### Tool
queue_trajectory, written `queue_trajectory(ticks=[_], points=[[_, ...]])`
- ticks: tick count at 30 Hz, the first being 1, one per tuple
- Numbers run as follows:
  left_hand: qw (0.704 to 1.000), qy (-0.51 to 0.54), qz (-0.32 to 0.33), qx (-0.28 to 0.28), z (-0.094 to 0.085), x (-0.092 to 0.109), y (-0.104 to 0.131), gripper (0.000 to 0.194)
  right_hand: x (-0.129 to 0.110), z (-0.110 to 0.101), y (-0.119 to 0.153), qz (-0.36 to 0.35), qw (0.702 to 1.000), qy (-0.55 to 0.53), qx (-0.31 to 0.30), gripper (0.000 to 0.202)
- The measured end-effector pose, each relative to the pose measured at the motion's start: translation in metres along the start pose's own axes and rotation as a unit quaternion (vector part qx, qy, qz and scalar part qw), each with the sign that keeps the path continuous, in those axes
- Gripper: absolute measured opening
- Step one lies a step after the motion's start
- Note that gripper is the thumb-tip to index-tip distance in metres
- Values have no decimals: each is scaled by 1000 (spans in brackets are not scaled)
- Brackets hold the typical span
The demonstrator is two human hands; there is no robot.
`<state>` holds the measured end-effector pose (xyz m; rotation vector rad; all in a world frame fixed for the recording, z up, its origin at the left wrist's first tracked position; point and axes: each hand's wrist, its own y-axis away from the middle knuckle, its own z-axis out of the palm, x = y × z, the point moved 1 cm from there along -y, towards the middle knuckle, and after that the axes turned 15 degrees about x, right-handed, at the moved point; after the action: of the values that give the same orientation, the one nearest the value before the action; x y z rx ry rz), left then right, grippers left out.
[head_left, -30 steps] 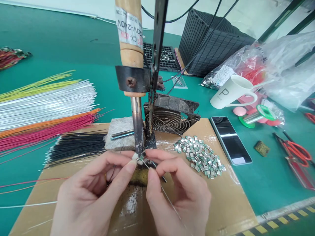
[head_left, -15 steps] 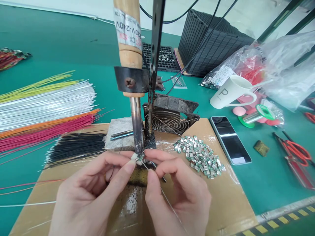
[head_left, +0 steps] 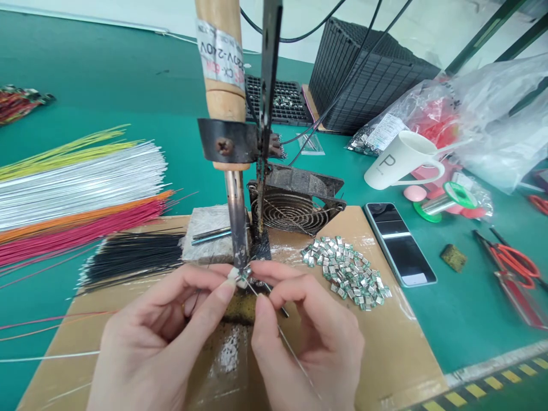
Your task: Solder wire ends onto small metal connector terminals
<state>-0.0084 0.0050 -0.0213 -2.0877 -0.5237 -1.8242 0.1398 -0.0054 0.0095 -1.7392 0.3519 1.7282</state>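
Green surface of the workbench [head_left: 128, 74] extends far back to a pale wall, and on it lies a brown, shiny sheet of cardboard [head_left: 385, 348]. Before the person, a soldering iron [head_left: 238, 214] stands upright with its tip downward; its handle is of smooth wood, with a silvery label (the letters are upside down). A dark, perforated metal bar [head_left: 269, 85] rises beside it and cuts across the view of a square, dusty fan [head_left: 295, 211] with ring-shaped wire guard. To the right is a loose heap of tiny green and metallic pieces [head_left: 346, 271], next to a flat phone [head_left: 400, 245]; farther are a glossy white mug [head_left: 400, 162] and a spool [head_left: 445, 202]. On the left, straight thin wires [head_left: 81, 171] lie in yellow, white, orange and red bands, near shorter black wires [head_left: 137, 251].

Just under the iron's tip is a small part [head_left: 245, 274], mostly covered by fingers. The left hand [head_left: 166, 331] pinches it between thumb and forefinger. The right hand [head_left: 314, 325], its fingers curled, has thumb and forefinger closed upon a thin silvery wire [head_left: 291, 349], which slants down across the palm.
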Motion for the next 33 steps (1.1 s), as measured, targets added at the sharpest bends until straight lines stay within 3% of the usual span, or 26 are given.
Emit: queue_trajectory(ticks=[33], points=[[1000, -4, -1, 3, 2, 5, -1, 16, -1, -2, -1, 2, 1000, 7, -15, 33]])
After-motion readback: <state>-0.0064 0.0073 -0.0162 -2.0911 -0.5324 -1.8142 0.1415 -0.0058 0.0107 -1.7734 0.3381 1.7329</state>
